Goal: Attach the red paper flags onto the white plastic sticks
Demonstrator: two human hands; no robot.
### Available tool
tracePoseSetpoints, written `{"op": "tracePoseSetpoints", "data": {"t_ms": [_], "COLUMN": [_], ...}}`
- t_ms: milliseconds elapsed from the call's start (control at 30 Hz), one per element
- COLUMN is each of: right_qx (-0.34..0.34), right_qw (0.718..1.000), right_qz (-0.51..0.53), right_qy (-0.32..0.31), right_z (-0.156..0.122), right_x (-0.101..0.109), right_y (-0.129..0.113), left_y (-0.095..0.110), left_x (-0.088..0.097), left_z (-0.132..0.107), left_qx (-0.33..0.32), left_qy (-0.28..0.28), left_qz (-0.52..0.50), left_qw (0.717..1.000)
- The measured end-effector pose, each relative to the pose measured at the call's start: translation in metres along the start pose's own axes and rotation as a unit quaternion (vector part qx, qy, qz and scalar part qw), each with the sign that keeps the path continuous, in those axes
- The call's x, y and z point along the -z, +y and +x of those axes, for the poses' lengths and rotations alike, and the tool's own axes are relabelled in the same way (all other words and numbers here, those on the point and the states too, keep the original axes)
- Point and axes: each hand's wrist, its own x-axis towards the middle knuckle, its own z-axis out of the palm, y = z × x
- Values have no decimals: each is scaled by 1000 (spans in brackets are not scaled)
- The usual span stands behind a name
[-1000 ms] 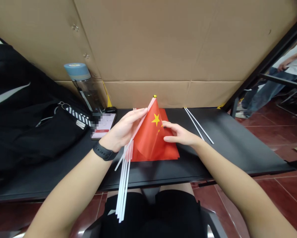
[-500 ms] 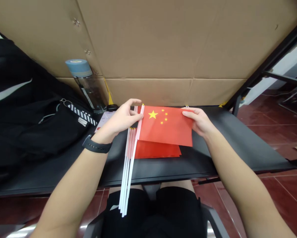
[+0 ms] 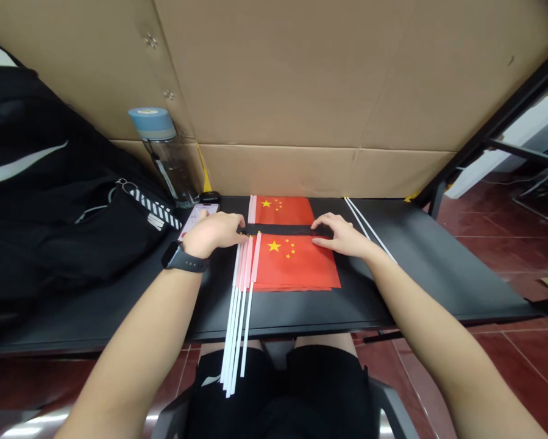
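Note:
Several small red flags with yellow stars lie in a stack on the black surface, their white sticks reaching over the front edge. The top flag is shifted a little to the right of those under it. My left hand is at the upper ends of the sticks, thumb and fingers apart. At the stack's upper right corner is my right hand, fingers spread, the thumb touching or just above the red cloth. Behind the stack lies another red flag, and two bare white sticks lie to the right.
On the left are a black bag with a striped strap, a bottle with a blue lid, a phone and a small black case. A cardboard wall stands behind the black table.
The flag held between both hands has come down onto the stack and been let go. Both hands are now apart from its corners or only lightly at them; the rear flag and right-hand sticks are uncovered.

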Motion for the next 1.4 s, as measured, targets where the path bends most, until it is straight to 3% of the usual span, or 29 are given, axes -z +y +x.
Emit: {"op": "tracePoseSetpoints", "data": {"t_ms": [100,200,400,600,833,1400], "right_qx": [27,84,171,162,174,175], "right_qw": [999,994,969,965,964,964], "right_qz": [-20,-5,20,-15,-5,13], "right_qy": [-9,-69,-178,-206,-200,-200], "right_z": [-4,-10,-19,-19,-20,-20], "right_x": [-4,-11,-26,-29,-28,-29], "right_y": [-15,-37,-68,-67,-68,-66], "left_y": [6,16,26,23,20,8], "left_x": [-2,-6,-15,-15,-19,-20], "left_z": [-1,-6,-14,-11,-9,1], "left_qx": [15,21,-3,-6,-13,-24], "left_qy": [-2,1,58,46,64,26], "left_qz": [31,63,87,62,73,1], "left_qw": [999,998,994,997,995,999]}}
